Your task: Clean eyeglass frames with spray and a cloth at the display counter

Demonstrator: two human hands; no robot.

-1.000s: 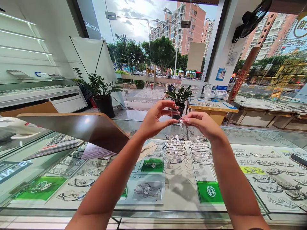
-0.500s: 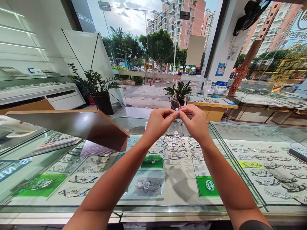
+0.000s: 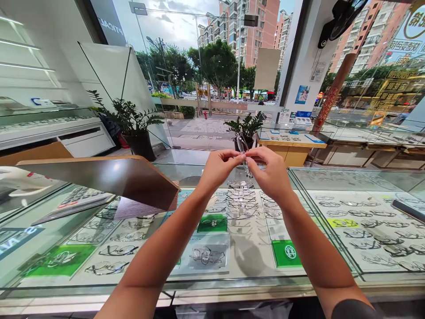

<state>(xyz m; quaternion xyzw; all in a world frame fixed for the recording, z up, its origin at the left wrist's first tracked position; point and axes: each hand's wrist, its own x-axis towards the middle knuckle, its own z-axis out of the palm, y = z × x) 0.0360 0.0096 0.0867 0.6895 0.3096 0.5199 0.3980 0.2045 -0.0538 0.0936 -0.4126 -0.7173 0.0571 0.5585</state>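
A pair of eyeglasses (image 3: 248, 170) is held up in front of me above the glass counter, turned on end, with parts showing above and below my fingertips. My left hand (image 3: 222, 169) pinches it from the left between thumb and fingers. From the other side my right hand (image 3: 269, 172) closes on it too, its fingertips meeting those of the left. The fingers cover the glasses' middle. Beneath the hands, a row of eyeglass frames (image 3: 242, 204) lies inside the glass display case (image 3: 247, 280).
A brown mirror or panel (image 3: 99, 177) leans over the counter at left, near a calculator (image 3: 75, 201). Green cards (image 3: 288, 254) lie among the displayed frames. A dark phone-like object (image 3: 408, 210) rests at right. Potted plants (image 3: 141, 144) stand beyond, before a glass door.
The glasses have turned a little, so more of them shows below the fingers. Both hands stay pinched together at nearly the same place. The view has shifted slightly.
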